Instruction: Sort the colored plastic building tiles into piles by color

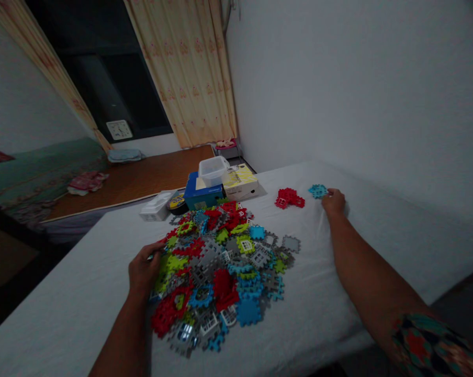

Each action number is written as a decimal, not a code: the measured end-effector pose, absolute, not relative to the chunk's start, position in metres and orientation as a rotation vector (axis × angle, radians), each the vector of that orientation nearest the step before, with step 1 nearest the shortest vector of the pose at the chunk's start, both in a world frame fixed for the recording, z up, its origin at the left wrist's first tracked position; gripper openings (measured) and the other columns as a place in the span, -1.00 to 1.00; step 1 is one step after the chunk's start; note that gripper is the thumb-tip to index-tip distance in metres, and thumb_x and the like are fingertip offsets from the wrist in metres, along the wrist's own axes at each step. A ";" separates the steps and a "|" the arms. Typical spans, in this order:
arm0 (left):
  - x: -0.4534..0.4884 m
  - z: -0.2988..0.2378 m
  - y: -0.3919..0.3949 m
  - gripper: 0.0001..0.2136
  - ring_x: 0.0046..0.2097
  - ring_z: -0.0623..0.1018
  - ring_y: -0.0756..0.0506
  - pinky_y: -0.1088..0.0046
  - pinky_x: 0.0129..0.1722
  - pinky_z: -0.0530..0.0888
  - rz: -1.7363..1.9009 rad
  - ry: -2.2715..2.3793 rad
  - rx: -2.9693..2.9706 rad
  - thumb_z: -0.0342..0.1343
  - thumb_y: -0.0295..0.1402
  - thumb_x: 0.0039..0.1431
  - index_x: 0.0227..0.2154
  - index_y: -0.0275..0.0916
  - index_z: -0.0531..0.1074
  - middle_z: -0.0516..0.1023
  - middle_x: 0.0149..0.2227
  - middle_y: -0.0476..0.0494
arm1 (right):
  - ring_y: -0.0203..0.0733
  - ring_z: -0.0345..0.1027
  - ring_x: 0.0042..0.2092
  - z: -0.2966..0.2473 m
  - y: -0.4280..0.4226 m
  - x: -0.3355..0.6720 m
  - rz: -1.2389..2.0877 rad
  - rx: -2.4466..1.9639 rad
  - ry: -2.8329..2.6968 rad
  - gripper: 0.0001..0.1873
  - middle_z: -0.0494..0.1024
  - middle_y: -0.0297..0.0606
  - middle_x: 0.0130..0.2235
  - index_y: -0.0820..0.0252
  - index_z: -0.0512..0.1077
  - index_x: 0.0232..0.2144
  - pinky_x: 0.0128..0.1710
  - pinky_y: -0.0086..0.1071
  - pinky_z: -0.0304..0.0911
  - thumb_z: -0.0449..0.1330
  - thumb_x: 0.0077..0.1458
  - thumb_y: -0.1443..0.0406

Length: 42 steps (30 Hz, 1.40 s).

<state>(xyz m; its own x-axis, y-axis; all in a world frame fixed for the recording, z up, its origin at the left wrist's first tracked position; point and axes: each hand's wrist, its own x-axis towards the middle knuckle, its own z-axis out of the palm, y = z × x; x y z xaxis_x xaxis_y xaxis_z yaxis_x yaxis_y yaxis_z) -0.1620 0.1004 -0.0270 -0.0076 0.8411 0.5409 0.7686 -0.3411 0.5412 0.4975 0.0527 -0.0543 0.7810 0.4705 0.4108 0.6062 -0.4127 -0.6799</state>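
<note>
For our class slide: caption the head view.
Left hand at mixed tile pile; right hand touching blue tile beside red tiles.

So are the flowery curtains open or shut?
Open. The two pale flower-patterned fabric curtains hang pulled to the sides, and the dark window pane shows bare between them.

A big heap of red, blue, green and grey notched plastic tiles (221, 267) fills the middle of the white-covered tabletop (378, 225). The left hand (143, 269) rests at the heap's left edge with its fingers curled among green pieces; whether it grips one cannot be told. At centre right, the right hand (334, 201) has its fingertips against a single light-blue tile (318, 191), just beside a small cluster of red tiles (289, 198). Behind the heap, a clear plastic tub (213, 170) sits on a blue cardboard box (201, 196).
</note>
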 end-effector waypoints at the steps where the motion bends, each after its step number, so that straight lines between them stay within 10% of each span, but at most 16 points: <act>1: -0.162 -0.027 0.101 -0.72 -0.11 0.61 -0.16 0.30 -0.06 0.53 1.279 1.762 2.156 0.00 -0.21 0.07 -0.28 -0.15 0.58 0.65 -0.18 -0.08 | 0.06 0.45 -0.09 -0.054 0.053 0.497 -0.197 -2.109 -0.775 -0.59 0.56 0.13 -0.15 0.37 0.48 -0.08 -0.03 -0.07 0.34 -0.02 0.08 0.38; 21: -0.156 -0.023 0.094 -0.74 -0.15 0.60 -0.12 0.32 -0.06 0.51 1.330 1.732 2.092 -0.01 -0.30 0.06 -0.31 -0.16 0.59 0.65 -0.23 -0.08 | -0.02 0.48 -0.19 -0.007 0.040 0.310 0.656 -1.337 -2.018 -0.61 0.63 -0.23 -0.25 0.06 0.63 -0.25 -0.13 -0.22 0.38 0.38 -0.15 0.05; 42: -0.137 -0.011 0.086 -0.60 0.12 0.49 -0.22 0.13 0.16 0.41 0.898 1.164 2.222 0.20 -0.01 0.09 -0.12 -0.16 0.59 0.54 0.07 -0.25 | -0.17 0.42 -0.40 -0.033 0.077 0.367 0.544 -1.576 -1.440 -0.62 0.54 -0.18 -0.42 0.20 0.42 -0.40 -0.39 -0.35 0.36 -0.03 0.20 0.07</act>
<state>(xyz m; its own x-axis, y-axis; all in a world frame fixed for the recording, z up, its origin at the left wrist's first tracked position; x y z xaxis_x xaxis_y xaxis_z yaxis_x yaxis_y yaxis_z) -0.1371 0.0859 -0.0111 0.4250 0.8428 0.3302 0.5328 -0.5279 0.6614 0.3669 0.0775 -0.0330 0.2229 0.9433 0.2460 0.5448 0.0888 -0.8339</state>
